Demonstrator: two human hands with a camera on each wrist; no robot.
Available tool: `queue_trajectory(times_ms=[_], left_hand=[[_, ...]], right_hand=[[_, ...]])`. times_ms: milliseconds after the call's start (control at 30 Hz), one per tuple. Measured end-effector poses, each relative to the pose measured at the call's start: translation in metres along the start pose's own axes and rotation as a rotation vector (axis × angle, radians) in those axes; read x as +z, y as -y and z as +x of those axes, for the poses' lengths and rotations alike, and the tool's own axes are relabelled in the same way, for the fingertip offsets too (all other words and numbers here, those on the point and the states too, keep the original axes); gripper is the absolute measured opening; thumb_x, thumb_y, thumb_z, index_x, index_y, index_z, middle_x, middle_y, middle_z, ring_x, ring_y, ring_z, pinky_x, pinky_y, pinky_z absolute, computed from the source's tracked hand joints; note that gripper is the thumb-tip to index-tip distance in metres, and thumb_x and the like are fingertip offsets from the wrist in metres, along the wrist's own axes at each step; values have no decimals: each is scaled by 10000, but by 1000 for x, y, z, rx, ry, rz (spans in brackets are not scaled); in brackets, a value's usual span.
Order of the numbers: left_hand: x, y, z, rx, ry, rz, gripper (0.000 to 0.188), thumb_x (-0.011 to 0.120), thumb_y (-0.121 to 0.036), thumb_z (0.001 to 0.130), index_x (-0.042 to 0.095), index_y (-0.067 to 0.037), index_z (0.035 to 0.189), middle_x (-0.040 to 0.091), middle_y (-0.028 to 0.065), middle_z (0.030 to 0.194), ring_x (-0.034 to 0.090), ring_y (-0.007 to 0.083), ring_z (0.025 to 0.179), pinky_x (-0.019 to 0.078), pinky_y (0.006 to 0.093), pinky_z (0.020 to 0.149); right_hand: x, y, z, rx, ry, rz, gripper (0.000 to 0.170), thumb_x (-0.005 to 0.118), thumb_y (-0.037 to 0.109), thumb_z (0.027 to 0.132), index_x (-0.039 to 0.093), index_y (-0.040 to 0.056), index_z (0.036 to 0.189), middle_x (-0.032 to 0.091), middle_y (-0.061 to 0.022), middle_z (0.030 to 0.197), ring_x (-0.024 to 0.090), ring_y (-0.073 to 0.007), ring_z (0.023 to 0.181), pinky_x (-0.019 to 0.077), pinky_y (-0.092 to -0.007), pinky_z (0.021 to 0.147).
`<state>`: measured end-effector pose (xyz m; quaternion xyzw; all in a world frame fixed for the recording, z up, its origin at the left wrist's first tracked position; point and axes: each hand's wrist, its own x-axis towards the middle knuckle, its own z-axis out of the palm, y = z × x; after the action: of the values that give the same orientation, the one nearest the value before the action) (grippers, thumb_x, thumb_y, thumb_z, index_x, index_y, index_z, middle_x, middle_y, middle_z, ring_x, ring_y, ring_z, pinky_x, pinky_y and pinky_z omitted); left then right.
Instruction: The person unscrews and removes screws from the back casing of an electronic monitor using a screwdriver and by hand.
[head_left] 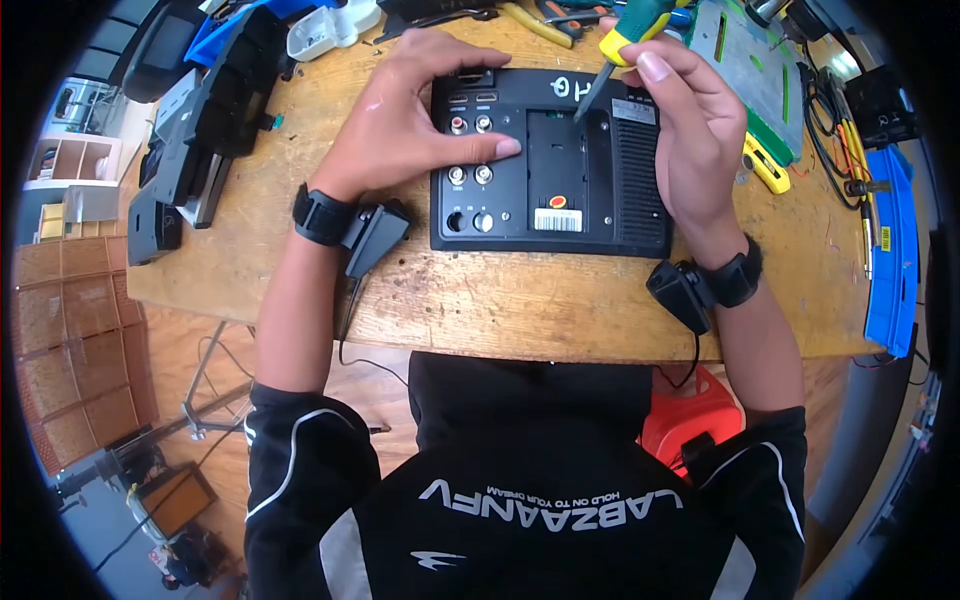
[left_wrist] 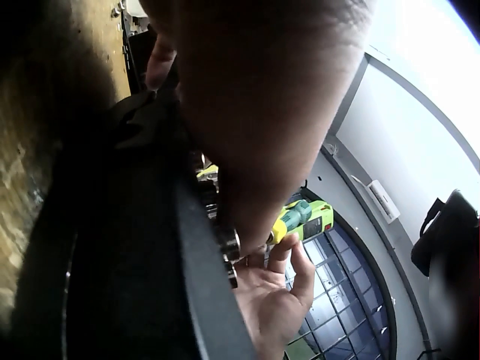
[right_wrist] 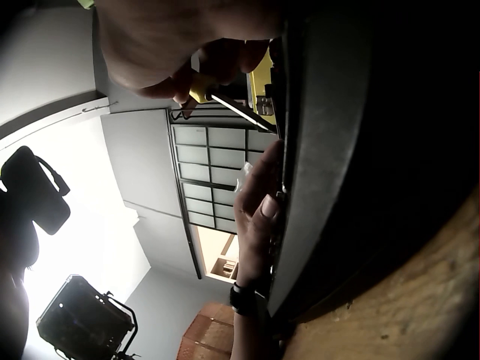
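Note:
A small black monitor (head_left: 555,215) lies face down on the wooden table, its back panel showing round sockets, slots, a barcode label and a recessed plate. My left hand (head_left: 400,115) rests on its left side, the thumb stretched across the back near the sockets and the index finger along the far edge. In my right hand (head_left: 695,120) I grip a screwdriver (head_left: 640,25) by its green and yellow handle, pinched between thumb and fingers. Its shaft slants down to the upper right of the recess, the tip right at the panel. The right wrist view also shows this shaft (right_wrist: 240,112).
Black equipment (head_left: 200,130) stands at the left of the table. Pliers with yellow handles (head_left: 540,25) lie at the back. To the right are a green-edged metal plate (head_left: 750,70), a yellow utility knife (head_left: 765,165), cables and a blue bin (head_left: 893,250).

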<state>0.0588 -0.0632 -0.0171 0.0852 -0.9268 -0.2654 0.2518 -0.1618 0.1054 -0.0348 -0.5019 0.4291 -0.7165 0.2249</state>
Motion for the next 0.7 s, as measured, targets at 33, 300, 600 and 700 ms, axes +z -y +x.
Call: queue_trajectory(times_ms=[33,300,600,700], left_hand=[[0,2,0,13,-23,34,620,919,-309,691,724,-80,1233,673,99,1189,586,262,1178,441,396,1058],[-14,-20,4,-156,-35,-62,538,914,-269,712,744,-96,1192,676,104,1181,605,256,1168,452,378,1053],[-14,0,2,109,3,-411,291,835,-96,763,781,-34,1043,748,109,1064,677,228,1063,511,364,995],[-16,-13,-1,75,44,-560,245,820,-49,748,795,-27,990,759,109,1004,692,216,1009,525,345,957]], right_hand=[[0,1,0,-15,23,-93,244,567,96,1022,694,-68,1150,685,-213,1267,635,-209,1159,468,-313,1000],[34,28,-16,-124,248,-202,184,615,37,987,726,-58,1099,694,-200,1247,638,-237,1185,462,-348,1061],[40,30,-24,-127,431,-222,167,663,33,964,743,-39,1091,668,-229,1274,657,-273,1148,525,-362,998],[39,28,-23,-188,453,-275,161,669,38,962,750,-37,1079,673,-222,1267,660,-260,1139,527,-355,992]])
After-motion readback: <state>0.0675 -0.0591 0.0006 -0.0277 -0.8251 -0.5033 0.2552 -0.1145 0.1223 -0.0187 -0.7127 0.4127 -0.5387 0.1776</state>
